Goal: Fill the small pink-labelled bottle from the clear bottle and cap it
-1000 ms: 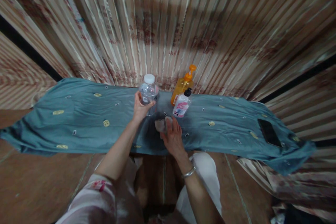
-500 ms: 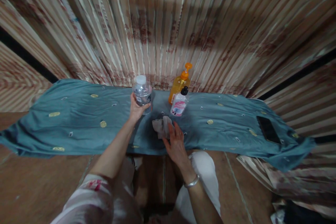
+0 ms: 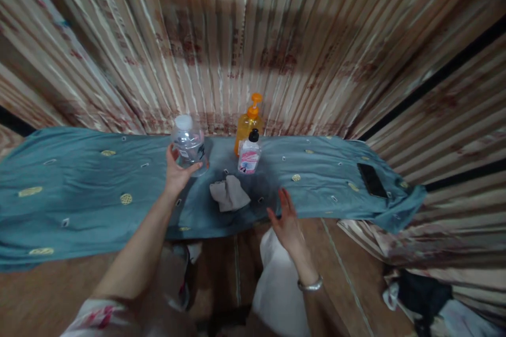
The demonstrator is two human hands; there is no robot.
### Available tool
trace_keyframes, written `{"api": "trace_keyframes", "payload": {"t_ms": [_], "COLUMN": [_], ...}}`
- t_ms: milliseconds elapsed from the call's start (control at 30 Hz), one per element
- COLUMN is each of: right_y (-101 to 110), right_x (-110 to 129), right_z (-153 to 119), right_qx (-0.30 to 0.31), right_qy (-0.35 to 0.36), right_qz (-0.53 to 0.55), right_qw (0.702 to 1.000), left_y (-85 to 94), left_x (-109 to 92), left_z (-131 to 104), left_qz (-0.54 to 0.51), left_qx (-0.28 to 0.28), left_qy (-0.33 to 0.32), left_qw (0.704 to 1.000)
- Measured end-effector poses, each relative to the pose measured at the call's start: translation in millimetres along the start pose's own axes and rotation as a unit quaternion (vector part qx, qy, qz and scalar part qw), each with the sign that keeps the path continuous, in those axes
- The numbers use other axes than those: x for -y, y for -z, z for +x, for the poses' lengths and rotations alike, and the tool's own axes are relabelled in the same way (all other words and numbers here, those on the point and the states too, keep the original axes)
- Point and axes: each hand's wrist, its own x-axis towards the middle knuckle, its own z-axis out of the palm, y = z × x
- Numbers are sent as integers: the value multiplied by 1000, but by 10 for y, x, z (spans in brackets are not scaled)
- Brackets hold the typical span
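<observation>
My left hand is wrapped round the lower part of a large clear plastic bottle with a white cap, which stands upright on the cloth. Off to the right, my right hand is held with its fingers apart and nothing in it, near the front edge of the cloth. Between the two hands lies a crumpled grey rag. Behind the rag stands a small clear bottle with a pink label and black cap. It partly hides an orange pump bottle.
A blue-green cloth with yellow prints covers the long narrow table. Towards its right end lies a black phone. Striped curtains hang close behind and at the right. Dark and pale clothes lie on the floor at lower right.
My right hand has let go of the grey rag and moved right, away from it. My left hand stays on the clear bottle. The whole view has shifted to the right.
</observation>
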Motion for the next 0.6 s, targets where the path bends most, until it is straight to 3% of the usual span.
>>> {"api": "trace_keyframes", "payload": {"t_ms": [167, 233, 367, 467, 600], "right_y": [380, 581, 1051, 1388, 1692], "right_x": [-896, -1271, -1918, -2266, -2571], "right_z": [190, 335, 682, 891, 1027], "right_qx": [-76, -103, -144, -154, -137], "right_qy": [-71, -106, -191, -258, -336], "right_qz": [-52, -83, -154, -198, -229], "right_qw": [993, 986, 959, 933, 903], "left_y": [101, 126, 177, 281, 567], "left_x": [-88, -113, -152, -200, -317], "left_z": [-100, -128, -155, -221, -469], "left_qz": [28, 24, -9, -22, 23], "left_qx": [-17, -41, -36, -40, -52], "left_qy": [40, 51, 57, 58, 53], "left_qw": [999, 998, 998, 997, 997]}}
